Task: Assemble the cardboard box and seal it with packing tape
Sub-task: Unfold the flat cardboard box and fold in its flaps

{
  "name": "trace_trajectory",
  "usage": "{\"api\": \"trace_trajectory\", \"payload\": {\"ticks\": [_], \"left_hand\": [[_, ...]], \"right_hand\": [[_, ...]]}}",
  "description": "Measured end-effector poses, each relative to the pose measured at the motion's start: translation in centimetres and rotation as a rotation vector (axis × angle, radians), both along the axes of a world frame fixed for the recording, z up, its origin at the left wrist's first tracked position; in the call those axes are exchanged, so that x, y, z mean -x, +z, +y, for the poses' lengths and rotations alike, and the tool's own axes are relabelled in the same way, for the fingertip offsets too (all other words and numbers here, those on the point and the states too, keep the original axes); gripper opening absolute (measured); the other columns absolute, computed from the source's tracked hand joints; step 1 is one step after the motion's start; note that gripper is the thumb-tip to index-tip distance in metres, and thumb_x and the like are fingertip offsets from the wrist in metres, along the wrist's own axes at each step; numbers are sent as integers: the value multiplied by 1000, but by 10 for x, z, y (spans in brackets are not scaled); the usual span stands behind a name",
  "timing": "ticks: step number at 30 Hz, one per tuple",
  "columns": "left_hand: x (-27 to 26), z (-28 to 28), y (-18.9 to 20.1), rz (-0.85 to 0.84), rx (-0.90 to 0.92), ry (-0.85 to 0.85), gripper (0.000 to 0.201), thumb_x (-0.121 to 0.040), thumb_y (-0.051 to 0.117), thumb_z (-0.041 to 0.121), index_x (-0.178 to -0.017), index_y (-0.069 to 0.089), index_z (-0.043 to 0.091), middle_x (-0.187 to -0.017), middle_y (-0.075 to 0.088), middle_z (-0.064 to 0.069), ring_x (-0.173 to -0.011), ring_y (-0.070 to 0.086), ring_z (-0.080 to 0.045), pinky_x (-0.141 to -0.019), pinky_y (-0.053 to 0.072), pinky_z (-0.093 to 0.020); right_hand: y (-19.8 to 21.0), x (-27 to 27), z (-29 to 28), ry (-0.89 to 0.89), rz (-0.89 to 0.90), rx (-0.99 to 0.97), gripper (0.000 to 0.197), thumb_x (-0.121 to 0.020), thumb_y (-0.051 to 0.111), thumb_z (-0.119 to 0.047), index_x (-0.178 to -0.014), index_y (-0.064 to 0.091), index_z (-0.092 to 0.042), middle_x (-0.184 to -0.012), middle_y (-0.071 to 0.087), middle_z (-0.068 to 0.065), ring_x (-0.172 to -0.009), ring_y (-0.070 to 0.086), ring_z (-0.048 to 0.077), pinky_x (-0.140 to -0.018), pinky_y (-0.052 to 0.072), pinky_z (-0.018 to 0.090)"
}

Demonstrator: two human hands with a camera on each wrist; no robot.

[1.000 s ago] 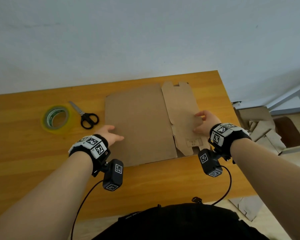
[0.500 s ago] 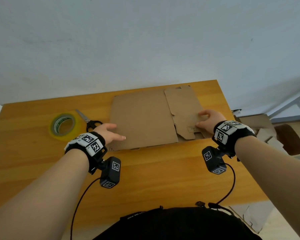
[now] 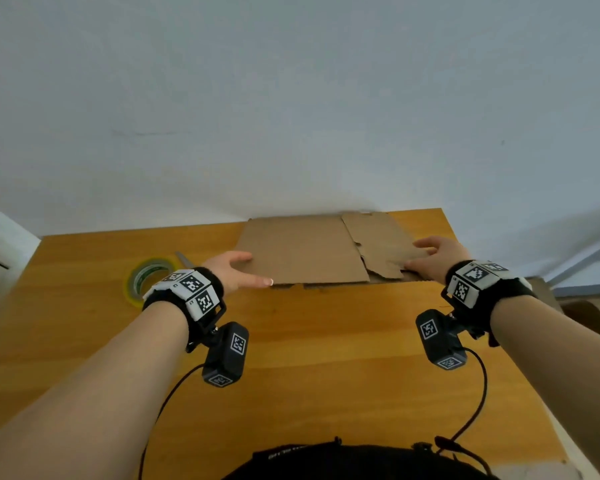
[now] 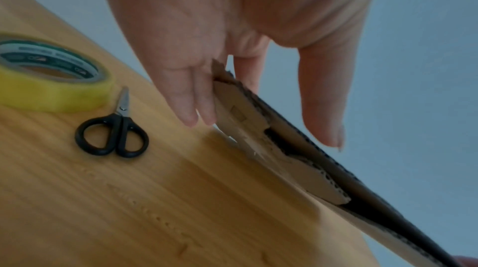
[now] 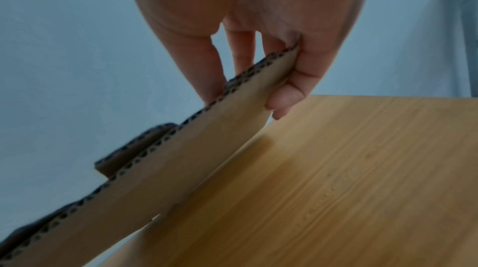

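Observation:
A flattened brown cardboard box (image 3: 298, 251) lies at the far side of the wooden table (image 3: 326, 358), its near edge tilted up off the wood. My left hand (image 3: 236, 270) pinches its left edge, thumb on top and fingers underneath; the left wrist view shows the layered cardboard (image 4: 297, 159) raised above the table. My right hand (image 3: 433, 258) pinches the right flap edge, and the corrugated edge (image 5: 181, 169) shows between its fingers (image 5: 284, 95). A yellow roll of packing tape (image 3: 146, 277) (image 4: 46, 79) lies to the left of my left hand.
Black-handled scissors (image 4: 113, 132) lie between the tape and my left hand, mostly hidden in the head view. A pale wall rises right behind the table's far edge. A metal frame (image 3: 586, 258) stands off the table to the right.
Both hands have moved away from me with the cardboard, which now sits at the table's far edge with its near edge lifted. The head view has tilted upward.

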State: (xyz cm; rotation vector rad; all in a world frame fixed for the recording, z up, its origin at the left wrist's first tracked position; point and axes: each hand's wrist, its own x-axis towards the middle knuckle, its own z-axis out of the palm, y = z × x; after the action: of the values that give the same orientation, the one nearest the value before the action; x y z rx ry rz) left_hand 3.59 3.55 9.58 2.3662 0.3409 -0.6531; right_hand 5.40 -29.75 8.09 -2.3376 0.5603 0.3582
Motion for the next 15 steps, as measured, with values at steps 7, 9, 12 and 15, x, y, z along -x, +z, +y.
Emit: {"api": "trace_trajectory", "payload": {"ticks": [7, 9, 12, 15], "left_hand": [[-3, 0, 14, -126, -21, -8, 76, -69, 74, 44, -135, 44, 24, -143, 40, 0, -130, 38, -23, -105, 33, -40], [-9, 3, 21, -210, 4, 55, 69, -69, 73, 48, -129, 51, 24, -139, 46, 1, -127, 42, -22, -104, 33, -38], [-20, 4, 33, -345, 47, 180, 63, -68, 69, 55, -122, 56, 24, -129, 54, 1, -119, 48, -19, -98, 37, -33], [-32, 3, 46, -442, 42, 260, 67, -71, 62, 61, -124, 53, 21, -125, 56, -3, -111, 52, -21, -92, 41, -34]], "right_hand": [[9, 0, 3, -52, -129, -63, 37, -77, 70, -31, -110, 61, -17, -103, 59, 3, -82, 59, 18, -65, 49, 28], [13, -4, 4, -112, -217, -155, 36, -75, 72, -35, -104, 63, -16, -103, 65, 5, -83, 65, 19, -81, 54, 39], [28, -11, 7, -156, -342, -235, 43, -70, 71, -47, -102, 63, -19, -101, 67, 4, -92, 65, 21, -89, 52, 43], [48, -20, 13, -196, -463, -322, 57, -64, 72, -55, -107, 60, -18, -93, 64, -3, -89, 65, 19, -87, 53, 43]]}}
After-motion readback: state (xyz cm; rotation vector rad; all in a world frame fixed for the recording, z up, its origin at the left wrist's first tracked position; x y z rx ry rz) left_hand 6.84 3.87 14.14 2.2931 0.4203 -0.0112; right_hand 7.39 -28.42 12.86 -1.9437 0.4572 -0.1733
